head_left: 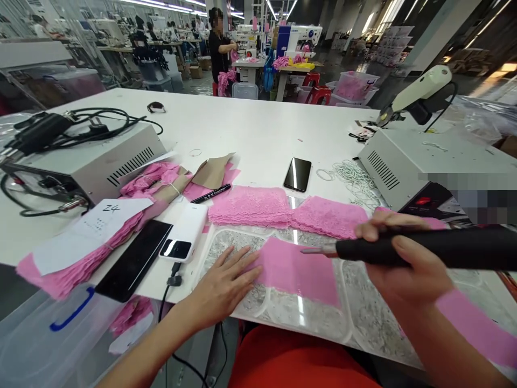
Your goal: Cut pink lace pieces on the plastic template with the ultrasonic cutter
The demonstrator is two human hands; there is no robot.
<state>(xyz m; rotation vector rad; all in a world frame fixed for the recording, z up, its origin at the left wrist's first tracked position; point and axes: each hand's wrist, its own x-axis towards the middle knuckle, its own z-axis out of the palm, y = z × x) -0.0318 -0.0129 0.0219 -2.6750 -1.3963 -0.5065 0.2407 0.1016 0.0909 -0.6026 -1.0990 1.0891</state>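
My left hand (226, 285) lies flat with fingers spread, its fingertips touching the left edge of a pink fabric piece (297, 272). That piece rests on a clear plastic mat or tray (323, 320). My right hand (412, 275) is wrapped round a black handpiece (456, 247) with a narrow metal tip pointing left. The tip is over the upper right part of the fabric; whether it touches cannot be made out. Just behind are two stacks of pink lace-like fabric, a left stack (250, 207) and a right stack (329, 215). More pink fabric (476, 323) shows by my right forearm.
Bundled pink pieces under a marked paper (91, 234) lie left, beside a black tablet-like slab (135, 261) and a white power bank (184, 234). A phone (298, 174), rubber bands (355, 180), a left machine box (109, 156) and right machine box (440, 159) surround the work. A person (220, 51) stands beyond.
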